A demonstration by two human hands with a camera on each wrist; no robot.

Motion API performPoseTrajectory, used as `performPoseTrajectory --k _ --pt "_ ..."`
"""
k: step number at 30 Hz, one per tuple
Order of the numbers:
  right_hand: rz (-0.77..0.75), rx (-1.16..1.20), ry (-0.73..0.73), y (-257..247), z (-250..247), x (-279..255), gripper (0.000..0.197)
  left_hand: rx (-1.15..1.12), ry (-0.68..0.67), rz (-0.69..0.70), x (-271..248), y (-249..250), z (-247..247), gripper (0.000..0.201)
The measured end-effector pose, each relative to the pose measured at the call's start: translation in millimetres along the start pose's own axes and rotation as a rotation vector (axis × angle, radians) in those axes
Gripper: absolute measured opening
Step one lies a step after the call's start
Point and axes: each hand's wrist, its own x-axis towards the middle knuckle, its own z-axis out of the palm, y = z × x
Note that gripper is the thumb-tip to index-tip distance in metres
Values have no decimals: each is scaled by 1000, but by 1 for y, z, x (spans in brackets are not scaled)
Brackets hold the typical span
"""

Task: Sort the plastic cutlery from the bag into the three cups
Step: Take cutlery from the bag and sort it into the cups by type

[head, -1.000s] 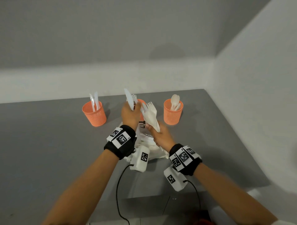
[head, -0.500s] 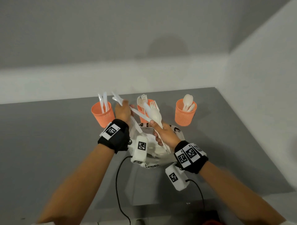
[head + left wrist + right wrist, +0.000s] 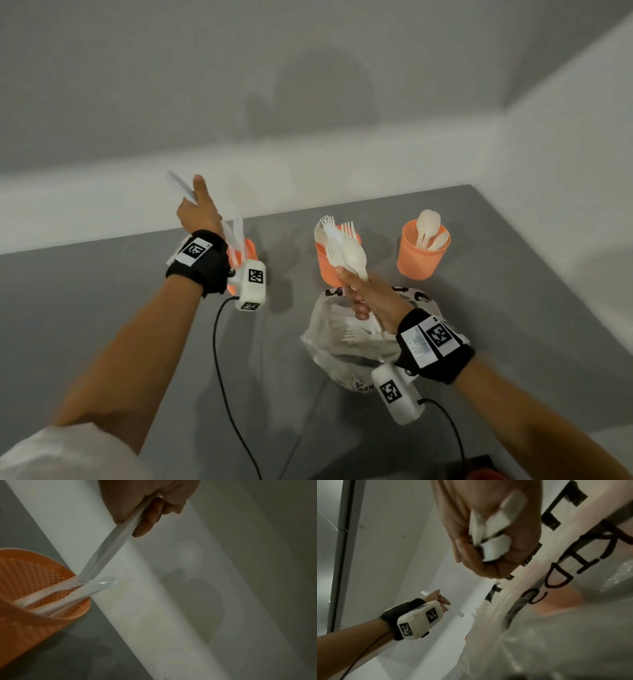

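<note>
Head view, left hand (image 3: 200,212) fingers clamped on knife (image 3: 109,551) angled tip-down over left cup (image 3: 39,588), right hand (image 3: 371,298) gripping upright cutlery bundle (image 3: 346,250)

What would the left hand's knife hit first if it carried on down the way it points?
Probably the knives already standing in the left cup; the held knife, gripped by the left hand, points at them, though depth is unclear.

Head view: high, looking forward and down over both forearms to the surface (image 3: 102,308) and wall corner. Left wrist view: close, along the fingers toward the left cup (image 3: 42,588). Right wrist view: close under the right hand, facing left; shares bag (image 3: 556,628) and left hand (image 3: 436,596) with head view.
</note>
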Motion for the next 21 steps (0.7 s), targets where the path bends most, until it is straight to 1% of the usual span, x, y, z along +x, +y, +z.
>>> performPoseTrajectory --k 2,5,7,9,11,13,14,16,18,19,20,21 --pt "12 46 19 0 1 2 30 34 3 28 11 -4 2 46" --pt "44 105 47 -1 5 7 25 146 -65 79 20 -23 6 51" --pt "58 110 48 -3 6 9 24 210 -121 79 21 -41 6 54" --pt "67 96 35 -4 6 10 26 291 -200 72 19 -59 5 49" --pt "75 85 28 -5 6 11 29 362 -255 98 16 -74 3 37" --pt "75 64 32 -6 7 12 30 443 -256 176 15 -83 0 29" --pt "73 53 35 -6 8 12 28 476 -246 234 15 -85 -1 28" --pt "70 42 30 -6 10 13 18 528 -210 352 11 -82 -4 30" --pt "61 45 1 -5 11 14 8 539 -166 466 2 -70 -6 28" --pt "60 47 -15 -5 12 14 8 502 -182 512 -6 -62 -6 25" --pt "61 48 -29 -4 14 14 10 436 -225 529 -14 -54 -5 22" --pt "61 46 -42 -4 15 14 12 364 -296 510 -24 -47 -3 20"
